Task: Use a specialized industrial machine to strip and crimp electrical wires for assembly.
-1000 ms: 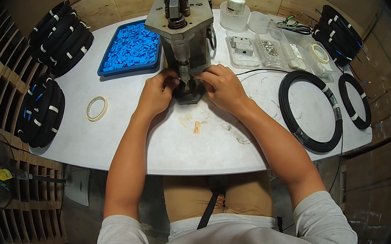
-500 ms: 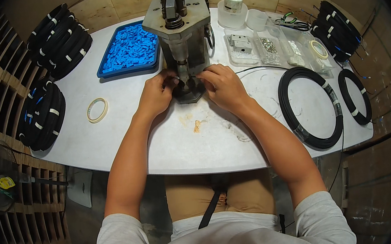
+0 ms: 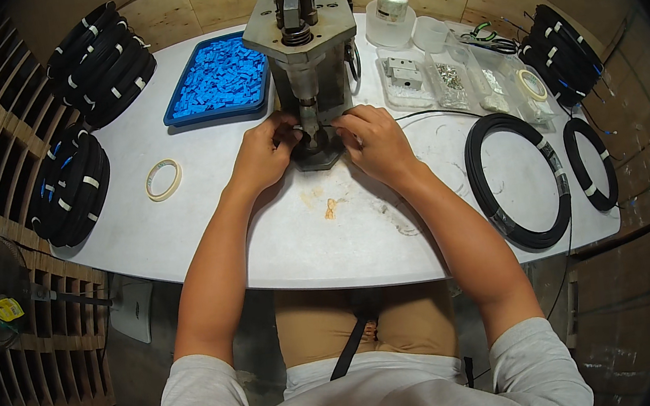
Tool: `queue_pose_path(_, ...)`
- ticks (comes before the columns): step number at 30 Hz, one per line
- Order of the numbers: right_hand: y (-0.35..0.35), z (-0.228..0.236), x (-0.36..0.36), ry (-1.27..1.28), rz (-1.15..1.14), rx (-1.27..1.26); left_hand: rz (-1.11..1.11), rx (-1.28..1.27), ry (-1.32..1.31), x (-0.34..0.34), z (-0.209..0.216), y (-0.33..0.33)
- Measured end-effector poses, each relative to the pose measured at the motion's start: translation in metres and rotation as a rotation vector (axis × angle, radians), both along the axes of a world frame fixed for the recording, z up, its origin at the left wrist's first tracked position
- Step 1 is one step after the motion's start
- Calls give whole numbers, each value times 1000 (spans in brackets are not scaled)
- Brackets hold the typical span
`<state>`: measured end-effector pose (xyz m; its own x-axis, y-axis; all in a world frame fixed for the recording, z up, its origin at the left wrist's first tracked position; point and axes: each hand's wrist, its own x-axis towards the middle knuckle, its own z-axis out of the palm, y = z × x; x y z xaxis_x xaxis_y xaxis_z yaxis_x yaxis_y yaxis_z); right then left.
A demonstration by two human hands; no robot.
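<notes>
A grey metal press [image 3: 303,77] stands at the far middle of the table, and both hands meet at its foot. My right hand [image 3: 378,145] pinches a thin black cable [image 3: 435,113] just right of the press's ram. That cable runs rightward to a large black coil [image 3: 478,185]. On the ram's left side, my left hand [image 3: 262,156] is closed, thumb and fingertips together close to the die. What the left fingers hold is too small and dark to make out. The cable's end, at the die between the hands, is hidden.
Left of the press lies a blue tray [image 3: 215,118] full of small blue pieces; nearer is a tape roll [image 3: 164,180]. Cable coils are stacked at the left [image 3: 105,68] and right [image 3: 561,56]. Clear boxes of small parts [image 3: 452,84] and a white bottle [image 3: 392,7] stand back right.
The view has shifted very slightly. Both hands stay at the foot of the press with hardly any change in their grip.
</notes>
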<state>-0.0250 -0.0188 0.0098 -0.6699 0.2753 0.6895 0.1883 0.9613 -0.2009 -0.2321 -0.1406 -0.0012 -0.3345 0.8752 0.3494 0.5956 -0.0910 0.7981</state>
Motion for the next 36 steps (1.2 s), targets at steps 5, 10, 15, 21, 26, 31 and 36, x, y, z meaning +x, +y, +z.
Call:
queue_pose_path(5,2,0,1,-16,-22,18,11,13,20,2,2,0)
queue_pose_path(10,5,-2,1,-15,-33,23,6,9,22,1,2,0)
queue_pose_path(15,2,-1,1,-16,-49,27,7,45,51,0,-1,1)
queue_pose_path(21,3,-2,0,-10,-67,29,30,63,44,3,-1,2)
queue_pose_path(26,4,-5,-1,-24,-89,43,23,-3,32,2,0,1)
queue_pose_path(31,4,-4,-3,2,-84,62,27,-6,8,3,1,2)
queue_pose_path(36,3,-2,-1,-29,-93,51,7,-8,-52,2,-3,4)
